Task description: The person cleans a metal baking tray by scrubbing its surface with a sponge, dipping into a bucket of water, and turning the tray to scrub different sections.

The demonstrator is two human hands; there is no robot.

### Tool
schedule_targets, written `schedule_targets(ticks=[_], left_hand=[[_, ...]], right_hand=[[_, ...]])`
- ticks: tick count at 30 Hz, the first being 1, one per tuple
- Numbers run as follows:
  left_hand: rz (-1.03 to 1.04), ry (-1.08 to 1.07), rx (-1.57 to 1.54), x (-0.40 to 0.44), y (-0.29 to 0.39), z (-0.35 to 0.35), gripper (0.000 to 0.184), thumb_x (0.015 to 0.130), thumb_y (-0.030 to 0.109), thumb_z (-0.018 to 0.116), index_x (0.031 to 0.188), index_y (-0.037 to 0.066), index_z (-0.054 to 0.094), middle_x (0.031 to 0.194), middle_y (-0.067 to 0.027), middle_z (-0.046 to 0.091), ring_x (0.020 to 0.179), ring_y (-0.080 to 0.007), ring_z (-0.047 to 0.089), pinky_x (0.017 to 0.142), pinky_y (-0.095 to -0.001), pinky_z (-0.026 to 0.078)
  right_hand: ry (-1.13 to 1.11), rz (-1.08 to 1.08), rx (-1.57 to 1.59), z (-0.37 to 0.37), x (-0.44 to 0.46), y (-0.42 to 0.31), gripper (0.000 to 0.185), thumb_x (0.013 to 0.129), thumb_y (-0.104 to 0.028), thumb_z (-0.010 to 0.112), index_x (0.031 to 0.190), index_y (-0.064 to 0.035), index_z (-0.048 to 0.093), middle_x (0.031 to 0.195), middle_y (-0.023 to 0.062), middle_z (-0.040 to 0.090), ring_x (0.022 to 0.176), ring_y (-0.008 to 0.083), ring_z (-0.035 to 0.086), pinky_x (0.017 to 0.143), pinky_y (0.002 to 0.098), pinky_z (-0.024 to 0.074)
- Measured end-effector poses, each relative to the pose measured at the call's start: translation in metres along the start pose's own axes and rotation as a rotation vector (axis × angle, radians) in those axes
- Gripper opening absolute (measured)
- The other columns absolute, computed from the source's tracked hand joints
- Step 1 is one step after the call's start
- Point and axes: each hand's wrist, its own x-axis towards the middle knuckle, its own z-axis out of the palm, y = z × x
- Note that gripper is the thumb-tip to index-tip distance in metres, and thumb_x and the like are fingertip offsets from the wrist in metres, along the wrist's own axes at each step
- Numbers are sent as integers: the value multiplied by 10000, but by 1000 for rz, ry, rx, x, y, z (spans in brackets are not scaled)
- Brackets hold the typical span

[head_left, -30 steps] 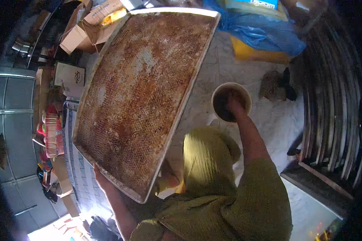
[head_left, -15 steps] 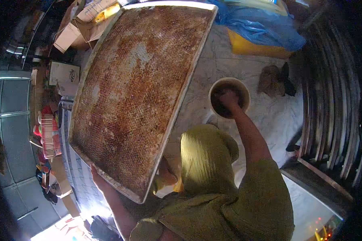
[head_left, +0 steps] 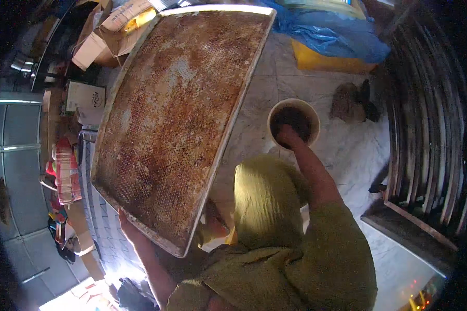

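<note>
A large perforated tray (head_left: 179,119), stained brown and grey with a raised metal rim, tilts up in front of me. My left hand (head_left: 127,224) holds its lower left edge, with most of the fingers hidden behind the tray. To the right of the tray, a round cream-rimmed bucket (head_left: 316,115) stands on the floor with dark contents inside. My right hand (head_left: 288,136) reaches down into this bucket. Its fingers are lost in the dark interior, so whether they hold anything cannot be seen.
A dark slatted metal rack (head_left: 425,140) stands along the right. Behind the bucket are a yellow crate (head_left: 327,58) under blue plastic (head_left: 332,33) and a dark crumpled bundle (head_left: 350,102). Cardboard boxes (head_left: 91,49) and a white box (head_left: 85,97) sit at the left.
My right hand has shifted slightly down and left within the bucket. The tray stays in my left hand at nearly the same tilt.
</note>
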Motion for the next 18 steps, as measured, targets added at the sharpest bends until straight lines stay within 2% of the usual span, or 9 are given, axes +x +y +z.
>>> schedule_targets(ticks=[2,3,6,7,10,11,13,16,18], left_hand=[[-289,-551,-532,15,1,-38,478,882,385,428,1216,47,474,1226,-112,498,1080,-304,480,955,-419,359],[-4,-150,-88,6,1,-26,467,879,377,440,1206,47,489,1216,-109,511,1077,-301,486,958,-424,358],[-18,153,-59,-1,2,2,441,880,363,442,1186,53,512,1196,-111,531,1073,-305,494,959,-433,360],[-13,-74,-133,-1,1,-1,423,883,355,436,1168,58,530,1180,-115,543,1073,-309,498,958,-442,363],[-23,-121,-211,3,-1,-8,432,883,361,429,1177,56,514,1182,-125,536,1063,-308,502,944,-443,375],[20,236,3,-3,6,3,444,884,362,422,1194,52,490,1179,-125,532,1046,-303,510,928,-437,389],[31,170,11,3,2,-10,449,883,364,421,1200,51,481,1178,-124,530,1039,-303,512,924,-433,392],[43,112,50,11,3,-24,451,885,361,419,1206,49,474,1174,-117,532,1032,-299,516,918,-425,400],[75,-24,-2,16,2,-33,455,887,358,419,1209,40,469,1172,-126,534,1034,-304,519,912,-435,408]], right_hand=[[151,-57,188,-4,-2,4,481,683,-287,642,1064,-1,576,1032,225,581,935,378,561,830,394,439],[83,-51,243,-11,0,3,476,665,-302,661,1021,7,594,1028,217,589,931,367,566,830,388,437],[53,-137,130,-5,7,20,477,637,-322,692,965,15,616,1038,194,598,921,340,577,828,379,436],[95,-226,-32,-1,9,24,480,627,-329,704,951,16,620,1052,179,599,917,325,583,826,376,436],[1,-8,227,-50,-41,-23,485,625,-363,707,922,12,631,1029,173,610,915,330,583,827,379,440],[-15,-7,233,-30,-26,-7,485,625,-363,707,922,12,631,1029,173,610,915,330,583,827,379,440],[47,-92,-112,21,37,49,471,727,-377,630,970,19,554,963,226,560,786,367,565,744,453,469],[269,35,-186,38,38,56,418,720,-327,642,965,-2,548,960,210,567,737,328,572,665,455,481],[261,-4,-80,-10,3,25,407,735,-303,630,1001,-9,540,968,205,568,735,306,578,644,442,486]])
